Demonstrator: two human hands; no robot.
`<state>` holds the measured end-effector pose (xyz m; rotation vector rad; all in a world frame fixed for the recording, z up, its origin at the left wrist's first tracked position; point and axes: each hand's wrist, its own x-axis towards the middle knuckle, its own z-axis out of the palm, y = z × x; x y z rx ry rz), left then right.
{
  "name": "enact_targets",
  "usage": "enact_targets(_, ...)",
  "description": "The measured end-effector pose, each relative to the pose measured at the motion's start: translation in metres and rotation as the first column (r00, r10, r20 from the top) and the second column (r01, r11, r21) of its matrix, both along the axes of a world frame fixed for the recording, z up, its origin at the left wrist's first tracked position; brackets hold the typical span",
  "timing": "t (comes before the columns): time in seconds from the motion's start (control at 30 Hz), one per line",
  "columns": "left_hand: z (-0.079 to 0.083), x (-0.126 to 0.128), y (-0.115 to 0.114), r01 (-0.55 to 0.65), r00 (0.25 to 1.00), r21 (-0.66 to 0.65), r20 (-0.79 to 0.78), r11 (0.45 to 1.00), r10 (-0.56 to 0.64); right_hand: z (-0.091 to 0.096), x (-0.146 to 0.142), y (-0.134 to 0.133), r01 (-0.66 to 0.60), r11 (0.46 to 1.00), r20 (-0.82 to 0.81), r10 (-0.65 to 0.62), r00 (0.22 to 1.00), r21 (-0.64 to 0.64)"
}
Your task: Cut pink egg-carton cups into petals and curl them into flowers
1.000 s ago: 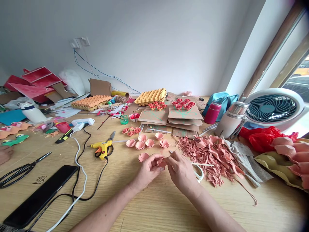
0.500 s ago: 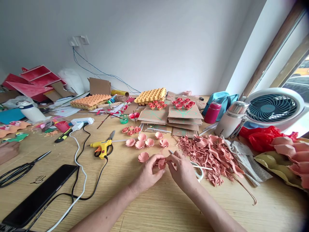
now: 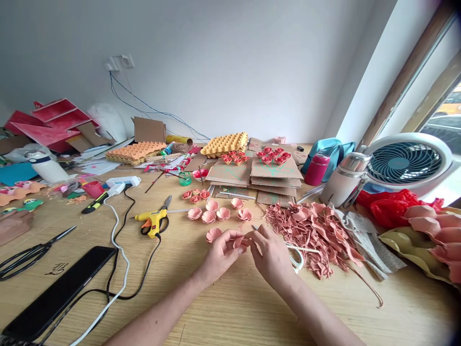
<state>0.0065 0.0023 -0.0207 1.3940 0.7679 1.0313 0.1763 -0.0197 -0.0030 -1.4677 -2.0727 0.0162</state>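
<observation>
My left hand [image 3: 219, 254] is closed in a pinch on a pink egg-carton flower cup [image 3: 239, 242] at the near middle of the table. My right hand [image 3: 271, 252] meets it from the other side, its thumb and fingertips at the cup's edge. A pair of scissors with pale handles [image 3: 297, 260] is tucked in the right hand; a bit of blade shows above the fingers. Just beyond my left hand sits a finished-looking pink cup [image 3: 213, 234]. Several more pink flower cups [image 3: 223, 213] stand behind it. A heap of pink carton scraps [image 3: 313, 230] lies right of my right hand.
Left are a yellow glue gun [image 3: 153, 222], cables, black scissors [image 3: 32, 254] and a black phone-like slab [image 3: 59, 293]. Another person's hand [image 3: 14, 227] is at the left edge. Cardboard sheets [image 3: 277, 168] bear red flowers. A flask [image 3: 342, 180] and fan [image 3: 406, 158] stand right.
My right hand's fingers have shifted slightly left over the cup, which has tilted in my left hand. At the left edge, the other person's hand has moved and shows more.
</observation>
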Motion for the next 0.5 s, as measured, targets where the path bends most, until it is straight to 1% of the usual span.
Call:
enact_targets(0.1,-0.0037,0.0005,-0.0001,0.007,0.999,0.062,-0.041,0.998,-0.004,-0.0014,0.0014,0.0013,-0.001,0.997,-0.134,-0.009,0.991,-0.076)
enact_targets(0.23,-0.0088,-0.0001,0.0004,0.019,0.999,0.044,-0.027,0.999,-0.018,-0.0037,0.0014,0.0013,-0.013,0.996,-0.152,-0.001,0.988,-0.087)
enact_targets(0.37,-0.0079,0.0005,0.0009,0.008,1.000,0.001,-0.020,1.000,-0.008,-0.0051,-0.0001,0.0007,-0.002,0.998,-0.098,-0.004,0.995,-0.060)
enact_targets(0.5,-0.0022,0.0010,0.0006,-0.014,1.000,-0.070,-0.002,0.997,0.014,-0.0050,-0.0006,0.0009,-0.018,0.999,0.050,0.016,0.999,0.037)
